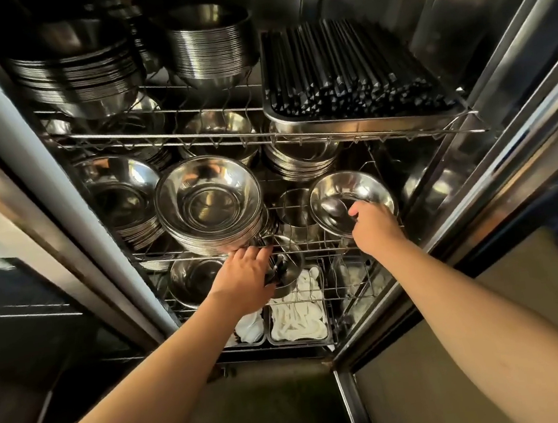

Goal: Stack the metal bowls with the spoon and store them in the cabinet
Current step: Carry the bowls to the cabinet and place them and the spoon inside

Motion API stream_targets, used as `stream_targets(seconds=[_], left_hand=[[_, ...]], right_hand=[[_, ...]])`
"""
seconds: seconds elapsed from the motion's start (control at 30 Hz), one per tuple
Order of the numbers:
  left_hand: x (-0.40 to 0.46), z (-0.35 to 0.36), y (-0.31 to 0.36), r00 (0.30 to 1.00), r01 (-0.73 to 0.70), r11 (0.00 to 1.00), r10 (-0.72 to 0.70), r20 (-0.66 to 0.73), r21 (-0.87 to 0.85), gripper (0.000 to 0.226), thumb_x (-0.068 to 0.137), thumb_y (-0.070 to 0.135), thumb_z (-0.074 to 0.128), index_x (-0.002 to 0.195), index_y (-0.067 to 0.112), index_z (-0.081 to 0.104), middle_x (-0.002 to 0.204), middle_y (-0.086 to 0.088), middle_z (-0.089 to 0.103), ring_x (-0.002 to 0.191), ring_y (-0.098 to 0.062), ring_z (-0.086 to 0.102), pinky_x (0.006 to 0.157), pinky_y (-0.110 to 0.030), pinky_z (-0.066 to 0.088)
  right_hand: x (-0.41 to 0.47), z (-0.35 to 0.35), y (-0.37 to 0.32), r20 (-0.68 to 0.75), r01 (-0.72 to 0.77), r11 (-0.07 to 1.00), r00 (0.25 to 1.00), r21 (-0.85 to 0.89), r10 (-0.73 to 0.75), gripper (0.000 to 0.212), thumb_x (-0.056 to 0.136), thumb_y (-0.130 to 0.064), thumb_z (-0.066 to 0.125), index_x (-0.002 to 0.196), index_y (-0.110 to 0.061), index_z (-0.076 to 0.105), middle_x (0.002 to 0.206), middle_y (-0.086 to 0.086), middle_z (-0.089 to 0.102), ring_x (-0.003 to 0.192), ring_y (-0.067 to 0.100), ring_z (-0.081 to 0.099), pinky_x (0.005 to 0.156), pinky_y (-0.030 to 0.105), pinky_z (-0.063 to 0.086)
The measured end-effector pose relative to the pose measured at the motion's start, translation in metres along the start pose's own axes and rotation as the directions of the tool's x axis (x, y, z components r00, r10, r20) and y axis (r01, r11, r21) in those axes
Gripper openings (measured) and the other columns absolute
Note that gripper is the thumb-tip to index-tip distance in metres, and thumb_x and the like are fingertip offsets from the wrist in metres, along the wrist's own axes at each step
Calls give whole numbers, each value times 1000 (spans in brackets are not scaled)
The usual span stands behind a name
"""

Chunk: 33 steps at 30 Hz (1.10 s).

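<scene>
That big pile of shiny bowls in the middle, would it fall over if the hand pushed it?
Probably not easily. The stack of bowls is nested snugly and wide, so it likely feels heavy. It sits on a wire shelf, so it may slide and rattle rather than tip. The left hand is at its base; smooth metal could be slippery.

- No writing, label, brand mark, number or sign can be read anywhere in this view.
</scene>
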<state>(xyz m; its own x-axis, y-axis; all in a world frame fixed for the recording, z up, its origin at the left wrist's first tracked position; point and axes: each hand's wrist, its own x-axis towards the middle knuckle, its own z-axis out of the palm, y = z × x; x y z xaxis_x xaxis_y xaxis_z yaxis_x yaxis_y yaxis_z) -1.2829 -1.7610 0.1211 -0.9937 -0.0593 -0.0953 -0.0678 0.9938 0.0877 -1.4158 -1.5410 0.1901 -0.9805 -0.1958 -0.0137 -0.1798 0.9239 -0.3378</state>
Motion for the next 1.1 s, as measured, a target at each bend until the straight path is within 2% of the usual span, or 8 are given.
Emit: stream_targets(seconds=[0.2,0.4,0.6,0.67,0.83,0.93,1.03,1.1], left_hand=[[0,-1,-1,1000,4,1000,-4,17,3,88,86,54,62,157,21,21,146,-8,47,136,-29,42,117,-42,31],[1,-1,0,1000,-15,1000,14,25,25,89,88,54,60,158,19,17,152,-10,42,141,-31,38,119,-44,26],[0,1,-3,999,-36,998,35,24,47,94,87,56,60,159,17,13,153,-11,41,142,-31,37,119,-44,24],[0,0,-4,998,-45,998,43,34,46,96,86,55,63,159,16,14,152,-12,42,141,-32,38,119,-44,25],[-1,-2,-4,997,-57,997,55,50,42,97,86,46,65,159,14,11,153,-14,40,142,-34,35,120,-44,22],[-2,-1,-6,997,-68,997,67,47,28,94,87,40,63,160,14,10,153,-13,40,143,-33,34,121,-44,20],[-4,1,-9,996,-76,997,77,36,-14,91,88,40,61,160,16,10,156,-13,36,147,-32,29,122,-43,16],[-5,2,-12,996,-90,995,90,19,-36,90,88,40,61,160,18,11,157,-11,36,147,-30,29,122,-41,15]], right_hand=[[-20,-11,-9,-23,46,995,999,89,-44,49,92,3,58,136,-16,64,128,10,69,116,29,64,87,34,52],[-58,-30,-18,74,59,967,994,249,-79,32,96,1,51,121,-1,71,121,17,72,111,35,67,95,51,56],[-94,-27,-9,303,-4,936,946,353,-110,36,95,-1,58,122,-19,74,107,-6,69,88,11,68,65,18,52],[-101,-17,-3,388,-29,945,916,326,-106,36,96,-1,58,124,-18,73,113,-6,69,103,14,67,74,17,48],[-105,22,5,512,-154,953,859,261,-1,39,97,1,58,133,-12,67,143,9,61,133,25,55,114,37,41],[-100,49,4,567,-235,936,822,263,47,38,96,-4,63,133,-13,68,139,6,64,123,23,61,102,30,46],[-90,77,1,607,-404,860,781,311,146,35,93,-8,69,127,-17,72,126,4,70,93,16,66,71,23,51],[-81,94,-3,638,-511,789,742,340,206,32,92,-9,71,123,-16,73,114,6,72,80,14,63,64,25,52]])
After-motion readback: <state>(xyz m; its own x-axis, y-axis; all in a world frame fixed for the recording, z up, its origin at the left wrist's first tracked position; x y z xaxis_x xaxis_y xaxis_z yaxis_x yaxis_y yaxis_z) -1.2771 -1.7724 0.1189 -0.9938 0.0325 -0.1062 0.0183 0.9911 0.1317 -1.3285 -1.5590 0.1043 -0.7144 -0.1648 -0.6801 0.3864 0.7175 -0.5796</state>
